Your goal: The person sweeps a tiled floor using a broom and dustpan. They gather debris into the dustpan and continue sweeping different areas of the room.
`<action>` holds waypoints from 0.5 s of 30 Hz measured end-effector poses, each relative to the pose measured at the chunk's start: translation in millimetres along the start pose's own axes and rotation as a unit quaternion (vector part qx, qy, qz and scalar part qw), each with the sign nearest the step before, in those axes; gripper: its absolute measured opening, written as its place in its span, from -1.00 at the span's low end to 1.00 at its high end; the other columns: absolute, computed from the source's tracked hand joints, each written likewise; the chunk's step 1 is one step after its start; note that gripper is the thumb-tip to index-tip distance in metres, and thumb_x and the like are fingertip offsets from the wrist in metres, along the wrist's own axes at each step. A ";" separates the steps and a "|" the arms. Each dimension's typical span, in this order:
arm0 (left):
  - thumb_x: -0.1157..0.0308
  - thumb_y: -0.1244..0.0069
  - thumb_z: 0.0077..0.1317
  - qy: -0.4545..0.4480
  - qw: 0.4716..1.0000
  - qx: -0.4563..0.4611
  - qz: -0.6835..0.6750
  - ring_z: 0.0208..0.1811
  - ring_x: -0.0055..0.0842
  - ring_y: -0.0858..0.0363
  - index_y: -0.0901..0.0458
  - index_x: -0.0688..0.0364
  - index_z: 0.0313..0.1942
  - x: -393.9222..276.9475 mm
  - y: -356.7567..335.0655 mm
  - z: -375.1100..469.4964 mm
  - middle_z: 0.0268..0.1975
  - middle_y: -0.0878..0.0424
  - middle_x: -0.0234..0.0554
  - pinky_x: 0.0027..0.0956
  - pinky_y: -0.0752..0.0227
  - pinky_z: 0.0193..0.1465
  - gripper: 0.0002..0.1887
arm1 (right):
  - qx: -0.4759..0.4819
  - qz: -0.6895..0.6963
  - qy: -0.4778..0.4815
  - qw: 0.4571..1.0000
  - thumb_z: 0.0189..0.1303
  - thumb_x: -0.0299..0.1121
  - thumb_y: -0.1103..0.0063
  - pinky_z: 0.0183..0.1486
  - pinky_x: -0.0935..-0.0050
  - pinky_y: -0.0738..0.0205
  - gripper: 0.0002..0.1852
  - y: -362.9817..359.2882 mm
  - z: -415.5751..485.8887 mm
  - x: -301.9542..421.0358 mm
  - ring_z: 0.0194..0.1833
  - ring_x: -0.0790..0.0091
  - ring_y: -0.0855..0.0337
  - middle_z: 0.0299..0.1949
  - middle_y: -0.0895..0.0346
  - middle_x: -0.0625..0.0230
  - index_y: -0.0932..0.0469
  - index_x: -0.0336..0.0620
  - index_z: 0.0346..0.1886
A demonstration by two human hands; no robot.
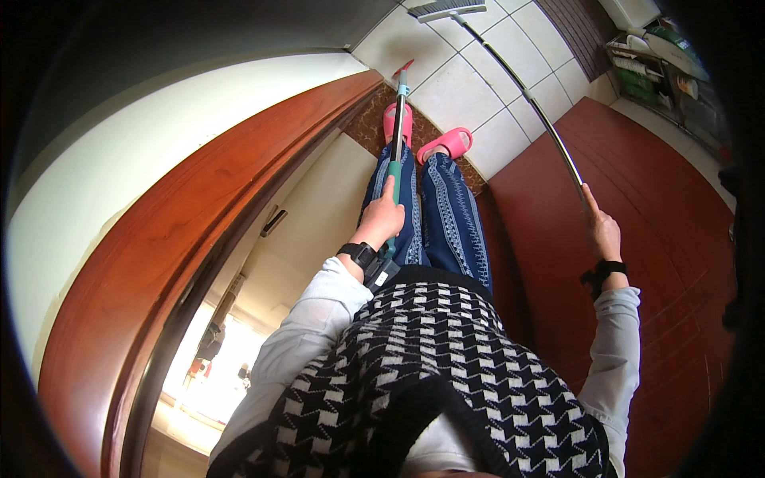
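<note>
My left hand (381, 220) grips the green handle (394, 176) of a metal pole in front of my legs, with the index finger laid along it. At the pole's far end, past a light blue collar (403, 90), shows a red part (406, 66); what tool it belongs to is unclear. My right hand (602, 230) holds a long metal broom handle (547, 122), index finger pointing along it. The broom's light head with grey bristles (448, 8) lies on the tiled floor (457, 83), partly cut by the top edge of the view.
My feet in pink slippers (458, 143) stand at a brown marbled threshold (366, 122). A reddish-brown door (627, 233) is at right and a wooden door frame (197, 197) at left. Beyond the door, a rack (669, 77) holds several items. A dark slatted mat (577, 30) is nearby.
</note>
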State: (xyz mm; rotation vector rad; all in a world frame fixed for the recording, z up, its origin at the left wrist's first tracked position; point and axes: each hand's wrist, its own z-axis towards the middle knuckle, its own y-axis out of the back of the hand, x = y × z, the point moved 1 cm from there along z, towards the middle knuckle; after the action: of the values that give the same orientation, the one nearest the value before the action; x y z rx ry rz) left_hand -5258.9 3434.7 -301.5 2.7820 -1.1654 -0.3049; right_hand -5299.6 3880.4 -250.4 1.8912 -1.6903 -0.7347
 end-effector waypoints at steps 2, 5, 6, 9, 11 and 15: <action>0.33 0.17 0.29 0.027 1.000 0.015 -0.007 -0.47 -0.28 -0.68 0.16 0.06 0.43 -2.0 4.3 -7.0 -0.43 -0.68 0.03 -0.23 -0.52 -0.17 -0.25 | 0.001 0.006 -0.008 1.000 0.30 -0.35 -0.02 -0.40 0.11 -0.51 -0.31 4.0 -4.1 5.6 -0.40 0.07 -0.65 -0.42 -0.60 0.08 0.00 0.44 0.43; 0.34 0.20 0.30 0.043 0.999 0.021 -0.014 -0.47 -0.27 -0.68 0.20 0.02 0.44 -5.5 5.7 -15.0 -0.37 -0.69 0.06 -0.22 -0.53 -0.18 -0.25 | 0.007 0.049 -0.003 0.999 0.29 -0.35 -0.02 -0.36 0.08 -0.50 -0.32 8.3 -5.7 13.3 -0.38 0.02 -0.64 -0.42 -0.60 0.06 -0.03 0.42 0.42; 0.34 0.22 0.30 0.062 0.998 0.030 -0.014 -0.47 -0.27 -0.68 0.21 0.01 0.44 -7.5 4.7 -15.1 -0.35 -0.69 0.07 -0.22 -0.53 -0.19 -0.25 | 0.003 0.047 -0.007 0.999 0.29 -0.35 -0.02 -0.36 0.07 -0.49 -0.32 7.8 -5.5 15.8 -0.37 0.02 -0.64 -0.41 -0.60 0.06 -0.03 0.42 0.42; 0.39 0.21 0.30 0.079 0.995 0.055 -0.022 -0.59 -0.33 -0.64 0.24 0.03 0.45 -16.3 2.8 -10.6 -0.28 -0.66 0.16 -0.25 -0.56 -0.35 -0.23 | 0.007 0.063 -0.015 0.998 0.28 -0.35 -0.03 -0.34 0.07 -0.49 -0.32 3.8 -3.0 25.0 -0.36 0.01 -0.63 -0.40 -0.60 0.05 -0.05 0.42 0.42; 0.41 0.24 0.28 0.054 0.997 0.038 -0.027 -0.58 -0.32 -0.65 0.26 0.06 0.44 -21.6 4.2 -5.7 -0.26 -0.66 0.19 -0.26 -0.56 -0.34 -0.23 | 0.011 0.077 -0.022 0.997 0.27 -0.35 -0.04 -0.33 0.07 -0.48 -0.32 1.0 -1.6 31.4 -0.35 0.00 -0.63 -0.40 -0.60 0.05 -0.06 0.42 0.42; 0.43 0.24 0.28 0.065 0.997 0.028 -0.029 -0.56 -0.31 -0.65 0.28 0.05 0.44 -20.8 8.6 -2.7 -0.18 -0.65 0.20 -0.25 -0.57 -0.32 -0.22 | 0.010 0.088 -0.015 0.996 0.26 -0.37 -0.05 -0.33 0.06 -0.48 -0.33 0.2 -3.8 41.0 -0.37 -0.03 -0.62 -0.41 -0.60 0.04 -0.09 0.40 0.41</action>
State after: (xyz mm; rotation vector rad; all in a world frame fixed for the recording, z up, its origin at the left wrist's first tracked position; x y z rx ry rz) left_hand -5278.5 3443.6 -294.4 2.8387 -1.0800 -0.0946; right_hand -5293.7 3839.7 -250.2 1.7259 -1.8620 -0.6820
